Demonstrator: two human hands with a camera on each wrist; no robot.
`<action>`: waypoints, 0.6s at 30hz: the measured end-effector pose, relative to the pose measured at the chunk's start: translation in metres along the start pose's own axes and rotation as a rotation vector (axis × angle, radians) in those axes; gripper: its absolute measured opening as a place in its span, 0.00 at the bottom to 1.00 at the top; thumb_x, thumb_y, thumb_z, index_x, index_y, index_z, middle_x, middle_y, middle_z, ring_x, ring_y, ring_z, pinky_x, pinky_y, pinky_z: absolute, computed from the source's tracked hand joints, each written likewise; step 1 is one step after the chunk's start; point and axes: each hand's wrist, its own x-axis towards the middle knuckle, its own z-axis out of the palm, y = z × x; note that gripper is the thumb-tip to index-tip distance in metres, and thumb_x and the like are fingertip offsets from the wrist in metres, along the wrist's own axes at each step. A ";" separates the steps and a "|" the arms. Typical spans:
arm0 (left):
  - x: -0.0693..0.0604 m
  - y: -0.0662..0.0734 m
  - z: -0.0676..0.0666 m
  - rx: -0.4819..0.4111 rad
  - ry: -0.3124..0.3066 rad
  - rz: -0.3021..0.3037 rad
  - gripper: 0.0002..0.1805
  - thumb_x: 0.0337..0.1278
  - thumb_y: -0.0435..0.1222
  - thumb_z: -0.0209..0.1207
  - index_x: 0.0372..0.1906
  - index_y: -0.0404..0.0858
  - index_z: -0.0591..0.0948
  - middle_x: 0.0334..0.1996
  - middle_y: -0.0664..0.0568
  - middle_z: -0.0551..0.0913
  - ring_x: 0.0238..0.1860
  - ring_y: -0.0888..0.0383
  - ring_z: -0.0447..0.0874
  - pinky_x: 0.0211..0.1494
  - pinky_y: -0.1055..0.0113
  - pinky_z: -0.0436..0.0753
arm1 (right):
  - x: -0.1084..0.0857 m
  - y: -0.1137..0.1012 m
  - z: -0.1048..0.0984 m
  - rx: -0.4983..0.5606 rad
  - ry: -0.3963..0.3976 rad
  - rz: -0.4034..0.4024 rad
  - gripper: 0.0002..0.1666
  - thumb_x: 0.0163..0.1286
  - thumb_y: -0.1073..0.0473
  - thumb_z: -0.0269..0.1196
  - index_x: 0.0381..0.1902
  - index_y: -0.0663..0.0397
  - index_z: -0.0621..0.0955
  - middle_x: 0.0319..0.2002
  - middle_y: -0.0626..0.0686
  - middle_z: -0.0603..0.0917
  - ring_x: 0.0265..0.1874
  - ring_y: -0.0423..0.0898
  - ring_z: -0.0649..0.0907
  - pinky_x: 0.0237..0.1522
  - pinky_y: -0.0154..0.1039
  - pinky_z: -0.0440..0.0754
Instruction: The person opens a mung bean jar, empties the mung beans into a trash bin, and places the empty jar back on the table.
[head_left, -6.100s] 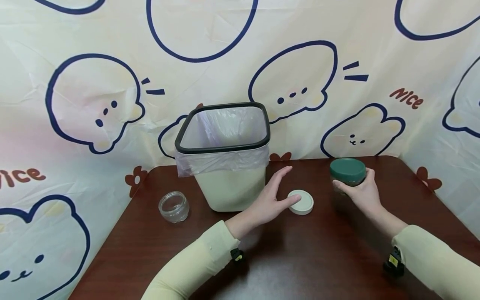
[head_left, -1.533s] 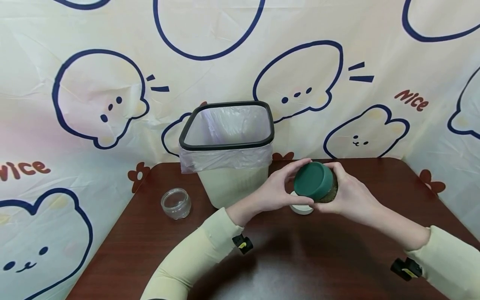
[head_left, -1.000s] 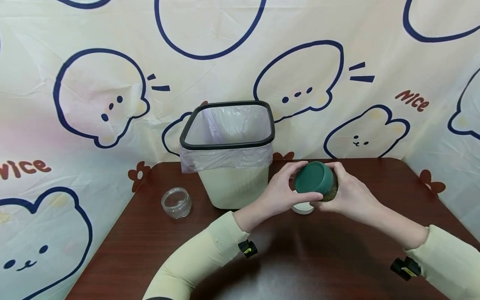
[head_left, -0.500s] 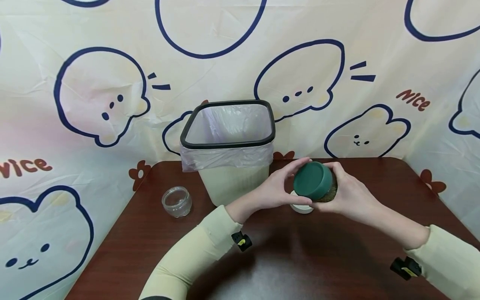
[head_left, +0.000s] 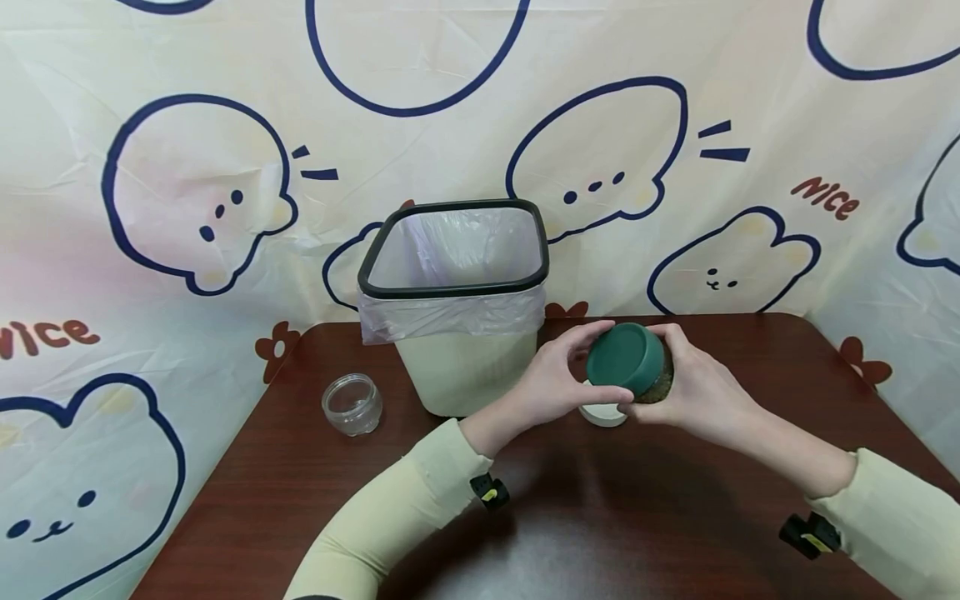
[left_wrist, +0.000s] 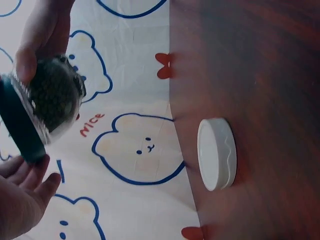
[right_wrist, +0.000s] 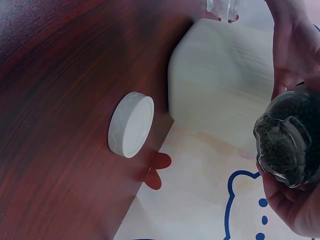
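A clear jar (left_wrist: 55, 95) full of small dark green-brown bits is held in the air above the table, tilted, its green lid (head_left: 625, 360) turned toward the left hand. My right hand (head_left: 701, 387) grips the jar's body. The fingers and thumb of my left hand (head_left: 551, 383) are curled round the lid's edge. Below and partly behind the hands, a white lid (head_left: 604, 415) lies on the table; the left wrist view shows it whole.
A bin (head_left: 472, 367) with a black rim and a plastic liner stands at the back of the table (head_left: 600, 517). Left of it is a small clear jar (head_left: 352, 404) without a lid. A printed cloth (head_left: 420, 158) hangs behind.
Compared with the oldest frame, the green-lidded jar has come left and been tilted, and my left hand has taken hold of its lid. Lately my left thumb and wrist have shifted slightly back and forth.
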 end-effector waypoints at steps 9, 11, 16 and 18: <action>-0.003 0.003 0.013 -0.048 0.108 -0.002 0.38 0.46 0.42 0.74 0.65 0.42 0.72 0.55 0.60 0.77 0.49 0.65 0.78 0.50 0.69 0.78 | -0.001 0.003 0.000 0.003 -0.005 0.026 0.54 0.44 0.53 0.79 0.63 0.61 0.61 0.51 0.63 0.76 0.44 0.59 0.80 0.40 0.55 0.82; -0.003 0.005 0.014 -0.041 0.112 -0.023 0.39 0.47 0.43 0.73 0.66 0.43 0.71 0.55 0.60 0.77 0.49 0.65 0.77 0.50 0.69 0.78 | -0.001 0.003 0.000 0.008 -0.006 0.025 0.54 0.44 0.53 0.80 0.63 0.61 0.61 0.52 0.63 0.76 0.44 0.59 0.80 0.40 0.55 0.82; -0.003 0.006 0.008 -0.019 0.017 -0.074 0.44 0.48 0.43 0.72 0.71 0.48 0.64 0.61 0.61 0.71 0.56 0.63 0.72 0.59 0.57 0.74 | -0.002 0.003 -0.001 0.006 0.000 0.012 0.54 0.44 0.53 0.80 0.62 0.61 0.61 0.51 0.63 0.77 0.44 0.58 0.80 0.41 0.55 0.82; -0.002 0.004 0.005 -0.030 -0.036 -0.057 0.46 0.48 0.41 0.72 0.73 0.49 0.61 0.64 0.60 0.68 0.59 0.62 0.70 0.60 0.55 0.73 | -0.002 0.003 -0.002 0.003 0.001 0.009 0.54 0.44 0.53 0.80 0.63 0.61 0.61 0.51 0.63 0.77 0.45 0.58 0.80 0.41 0.56 0.81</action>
